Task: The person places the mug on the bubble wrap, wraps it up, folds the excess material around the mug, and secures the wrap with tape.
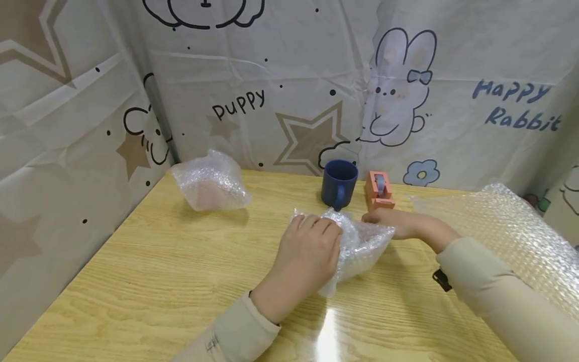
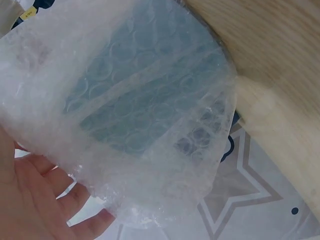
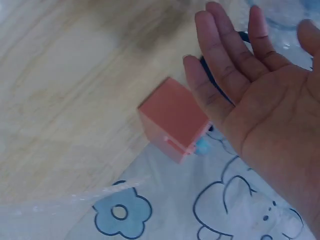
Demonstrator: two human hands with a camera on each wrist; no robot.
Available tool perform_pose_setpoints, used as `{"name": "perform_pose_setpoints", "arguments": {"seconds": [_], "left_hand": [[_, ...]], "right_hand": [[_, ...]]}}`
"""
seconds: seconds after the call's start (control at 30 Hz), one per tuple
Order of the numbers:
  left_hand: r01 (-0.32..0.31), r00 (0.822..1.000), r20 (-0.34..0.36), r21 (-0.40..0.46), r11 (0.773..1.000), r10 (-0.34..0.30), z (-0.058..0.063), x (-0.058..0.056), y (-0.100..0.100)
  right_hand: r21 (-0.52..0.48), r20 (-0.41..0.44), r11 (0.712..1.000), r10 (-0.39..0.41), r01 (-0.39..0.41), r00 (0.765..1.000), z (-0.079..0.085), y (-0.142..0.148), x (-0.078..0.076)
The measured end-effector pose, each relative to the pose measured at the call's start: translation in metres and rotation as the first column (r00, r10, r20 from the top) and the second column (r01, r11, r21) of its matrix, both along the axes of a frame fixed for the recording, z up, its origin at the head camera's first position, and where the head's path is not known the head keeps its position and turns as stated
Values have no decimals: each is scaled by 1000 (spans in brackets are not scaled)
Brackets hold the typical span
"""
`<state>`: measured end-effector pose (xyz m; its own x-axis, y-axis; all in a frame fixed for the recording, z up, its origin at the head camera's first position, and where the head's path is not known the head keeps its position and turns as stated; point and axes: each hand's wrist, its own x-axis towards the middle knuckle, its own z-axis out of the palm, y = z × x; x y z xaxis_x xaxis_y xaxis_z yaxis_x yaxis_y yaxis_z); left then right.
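My left hand [image 1: 308,251] holds a bubble-wrapped bundle [image 1: 362,254] over the table, its fingers bent over the near left side. Through the plastic in the left wrist view, a blue-green item [image 2: 150,75] shows, too blurred by the wrap to name. That view also has the left hand [image 2: 47,200] at the edge of the wrap. Just beyond the bundle's right side is my right hand [image 1: 391,222], close to an orange tape dispenser [image 1: 379,188]. In the right wrist view the right hand [image 3: 265,95] has loosely extended fingers and nothing in them, beside the dispenser [image 3: 175,112].
A dark blue mug [image 1: 339,183] stands behind the bundle, left of the dispenser. Another bubble-wrapped package [image 1: 210,183], pinkish inside, lies at the back left. A large bubble wrap sheet [image 1: 506,226] spreads along the right. A small black object [image 1: 442,280] lies by the right sleeve.
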<state>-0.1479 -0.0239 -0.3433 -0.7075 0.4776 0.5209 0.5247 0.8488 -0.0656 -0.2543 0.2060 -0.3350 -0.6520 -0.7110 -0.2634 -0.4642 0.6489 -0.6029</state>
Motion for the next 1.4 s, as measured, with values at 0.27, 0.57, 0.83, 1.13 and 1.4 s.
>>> {"name": "perform_pose_setpoints", "arguments": {"seconds": [0.27,0.57,0.83,1.13,1.4], "left_hand": [[51,999,-11,71,996,-50,2,0,-3],[32,999,39,87,996,-36,7,2,-4],[-48,959,280,-31,998,55,19,4,6],[-129,826,499,-287,949,262,36,-19,21],[-89,799,551,-290,953,243,34,-28,21]], "right_hand": [[12,-160,983,-177,181,971,23,1,20],[-242,-139,899,-405,366,904,38,16,51],[-388,-151,827,-492,406,858,38,20,75],[-434,-110,797,-510,420,853,30,30,79],[-457,-75,757,-555,466,828,31,30,78]]}}
